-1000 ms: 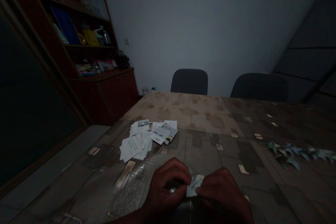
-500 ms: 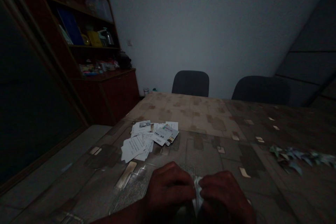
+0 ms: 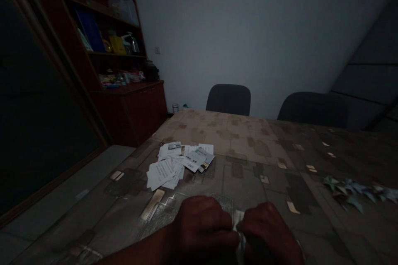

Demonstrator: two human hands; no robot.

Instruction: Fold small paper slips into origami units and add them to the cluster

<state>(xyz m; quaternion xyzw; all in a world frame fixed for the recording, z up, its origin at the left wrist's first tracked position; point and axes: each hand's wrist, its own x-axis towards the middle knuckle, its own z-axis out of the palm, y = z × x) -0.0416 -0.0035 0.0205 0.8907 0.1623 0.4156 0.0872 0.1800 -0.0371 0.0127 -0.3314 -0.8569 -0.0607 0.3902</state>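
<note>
At the near edge of the view, my left hand [image 3: 203,225] and my right hand [image 3: 270,227] sit close together, fingers bent and pinched. Between them is a small piece of white paper [image 3: 239,217], gripped from both sides. It looks creased, and most of it is hidden by my fingers. Beyond my left hand lies a loose spread of printed white cards [image 3: 164,172], some overlapping. Off to the right, a row of folded paper pieces [image 3: 353,193] with pointed tips rests on the table.
A patterned cloth covers the table [image 3: 224,132]. Two dark chairs [image 3: 228,99] stand on its far side, before a pale wall. To the left is a red-brown cabinet [image 3: 144,109] with shelves holding a kettle [image 3: 133,44], a blue folder [image 3: 90,29] and several packets. The room is dim.
My hands have shifted slightly and the fingers have turned on the paper, which shows at a different angle between them. The whole view has swung a little to the left.
</note>
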